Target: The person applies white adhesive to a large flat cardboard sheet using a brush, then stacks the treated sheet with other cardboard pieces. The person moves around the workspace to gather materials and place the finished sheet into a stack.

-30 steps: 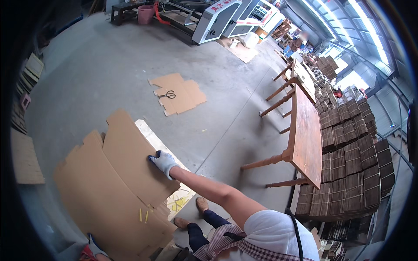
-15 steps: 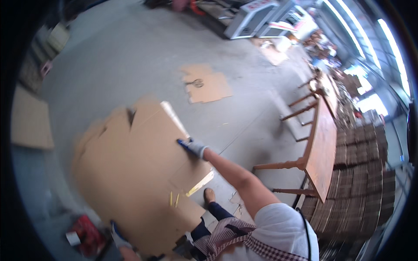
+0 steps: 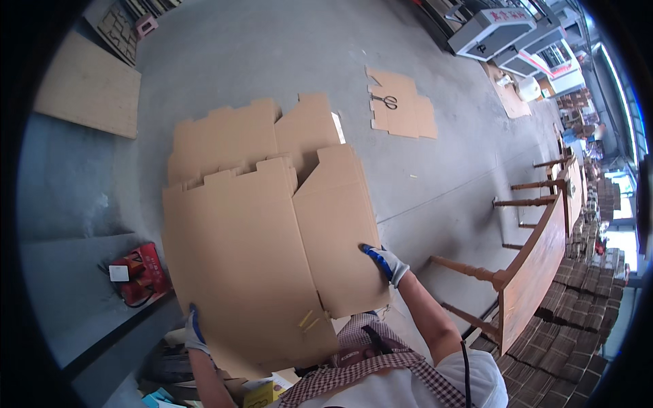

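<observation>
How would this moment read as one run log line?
cardboard sheets: stacked | left grip: at left edge | right grip: holds right edge | scissors: on cardboard piece on floor

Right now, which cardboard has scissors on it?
The piece lying flat on the floor, ahead and right of the held stack. The scissors rest near its left edge; the held stack shows yellow strips instead.

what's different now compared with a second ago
The upper cardboard blanks have come toward the person, baring more blanks behind. The right hand has drawn in closer to the body, at their right edge; the view has swung left. The left hand stays at their left edge, yellow strips on top, scissors on the floor cardboard.
</observation>
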A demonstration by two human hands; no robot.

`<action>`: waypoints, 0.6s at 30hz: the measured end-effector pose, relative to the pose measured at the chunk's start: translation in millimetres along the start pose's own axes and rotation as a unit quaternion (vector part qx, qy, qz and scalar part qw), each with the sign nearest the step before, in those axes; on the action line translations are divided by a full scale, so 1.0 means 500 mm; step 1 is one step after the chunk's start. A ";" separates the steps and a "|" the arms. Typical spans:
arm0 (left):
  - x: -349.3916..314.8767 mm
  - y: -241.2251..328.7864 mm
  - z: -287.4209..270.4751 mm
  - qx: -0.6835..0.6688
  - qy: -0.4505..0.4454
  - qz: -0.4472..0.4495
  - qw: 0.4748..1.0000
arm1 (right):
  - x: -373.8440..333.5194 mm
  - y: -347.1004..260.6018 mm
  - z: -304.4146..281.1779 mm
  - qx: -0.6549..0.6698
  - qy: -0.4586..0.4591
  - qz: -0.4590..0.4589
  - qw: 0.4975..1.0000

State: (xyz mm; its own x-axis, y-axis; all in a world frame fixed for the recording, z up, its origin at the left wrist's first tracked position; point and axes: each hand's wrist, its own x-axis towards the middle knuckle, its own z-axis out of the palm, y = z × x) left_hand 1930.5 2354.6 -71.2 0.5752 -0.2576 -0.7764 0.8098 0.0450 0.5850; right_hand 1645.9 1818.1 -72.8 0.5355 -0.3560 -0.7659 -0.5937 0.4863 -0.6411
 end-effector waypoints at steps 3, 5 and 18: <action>-0.065 -0.022 0.034 0.040 0.066 0.032 0.996 | -0.067 0.007 -0.019 0.081 0.026 0.031 0.996; -0.118 0.002 0.100 -0.026 0.073 0.023 0.997 | -0.097 0.027 -0.048 0.058 0.044 -0.002 0.997; -0.181 -0.048 0.309 0.643 0.113 0.591 0.474 | -0.500 -0.012 -0.292 0.230 0.086 -0.249 0.937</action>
State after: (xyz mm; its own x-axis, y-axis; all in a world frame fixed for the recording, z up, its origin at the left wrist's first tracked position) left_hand 1841.0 2227.8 21.2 0.6545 -0.6695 0.3514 -0.7499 -0.6340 0.1889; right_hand 1428.1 1787.6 115.4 0.5487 -0.7348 -0.3988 0.0477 0.5037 -0.8625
